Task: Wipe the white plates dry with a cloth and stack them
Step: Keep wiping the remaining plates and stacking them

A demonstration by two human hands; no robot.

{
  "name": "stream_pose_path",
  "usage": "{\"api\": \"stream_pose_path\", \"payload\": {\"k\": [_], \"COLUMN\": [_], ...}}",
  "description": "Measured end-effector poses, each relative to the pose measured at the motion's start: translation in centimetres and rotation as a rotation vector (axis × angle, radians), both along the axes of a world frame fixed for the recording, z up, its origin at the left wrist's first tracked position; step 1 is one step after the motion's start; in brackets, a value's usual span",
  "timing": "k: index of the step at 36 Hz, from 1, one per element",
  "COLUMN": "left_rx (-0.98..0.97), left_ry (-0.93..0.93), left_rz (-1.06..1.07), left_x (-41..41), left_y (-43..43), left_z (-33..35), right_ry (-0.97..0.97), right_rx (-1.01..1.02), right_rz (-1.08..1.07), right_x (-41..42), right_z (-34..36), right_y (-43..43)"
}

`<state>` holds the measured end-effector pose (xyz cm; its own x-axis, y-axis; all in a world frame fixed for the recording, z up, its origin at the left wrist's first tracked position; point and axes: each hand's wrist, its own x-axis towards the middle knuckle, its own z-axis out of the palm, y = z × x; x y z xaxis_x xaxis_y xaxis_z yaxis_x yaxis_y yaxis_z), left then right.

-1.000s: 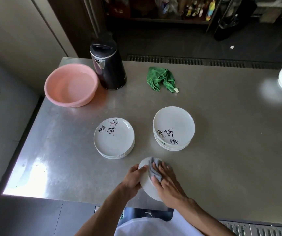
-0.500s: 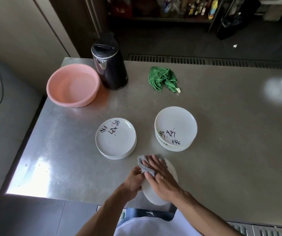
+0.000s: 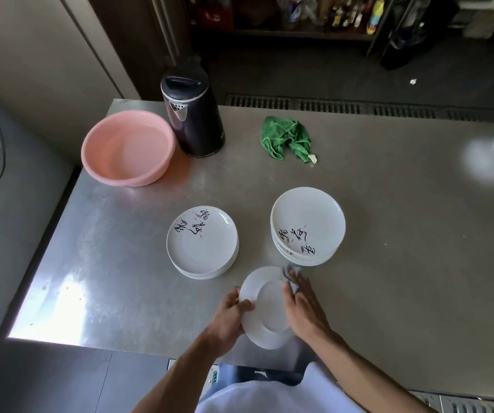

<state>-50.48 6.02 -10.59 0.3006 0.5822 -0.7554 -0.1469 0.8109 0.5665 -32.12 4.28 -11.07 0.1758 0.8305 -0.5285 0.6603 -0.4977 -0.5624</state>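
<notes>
White plate (image 3: pixel 265 308) held underside-up at table's (image 3: pixel 388 263) 6 o'clock, my left hand (image 3: pixel 227 320) pinching its 9 o'clock rim to steady it, right hand (image 3: pixel 305 311) fingers straight, close together, pressing grey cloth (image 3: pixel 291 274) at 2 o'clock to dry it.

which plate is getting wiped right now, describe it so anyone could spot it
On the steel table, look at the near edge, in front of the left stack and right stack of white plates. The plate there is held by the left hand at its rim while the right hand presses a grey cloth on it. Unlike the stack tops, it shows no black writing.
</notes>
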Motion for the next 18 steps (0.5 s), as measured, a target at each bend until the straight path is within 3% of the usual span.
{"api": "stream_pose_path", "payload": {"k": [5, 7, 10, 13, 16, 18], "left_rx": [0.014, 0.045, 0.060, 0.038, 0.016, 0.023], "left_ry": [0.036, 0.021, 0.002, 0.015, 0.021, 0.024], "left_rz": [-0.041, -0.098, -0.147, -0.129, -0.123, -0.126], "left_x": [0.1, -0.1, -0.3, -0.5, -0.4, -0.3], "left_y": [0.7, 0.6, 0.3, 0.1, 0.3, 0.5], "left_z": [0.6, 1.0, 1.2, 0.9, 0.9, 1.0], "right_ry": [0.087, 0.094, 0.113, -0.034, -0.081, -0.081], "right_rx": [0.190, 0.328, 0.379, 0.388, 0.178, 0.250], "right_rz": [0.199, 0.375, 0.554, 0.529, 0.314, 0.409], "right_x": [-1.3, -2.0, -2.0, -1.3, -0.6, -0.9], "right_z": [0.6, 0.8, 0.9, 0.3, -0.3, 0.0], "right_y": [-0.5, -0.3, -0.4, 0.0, 0.9, 0.9]}}
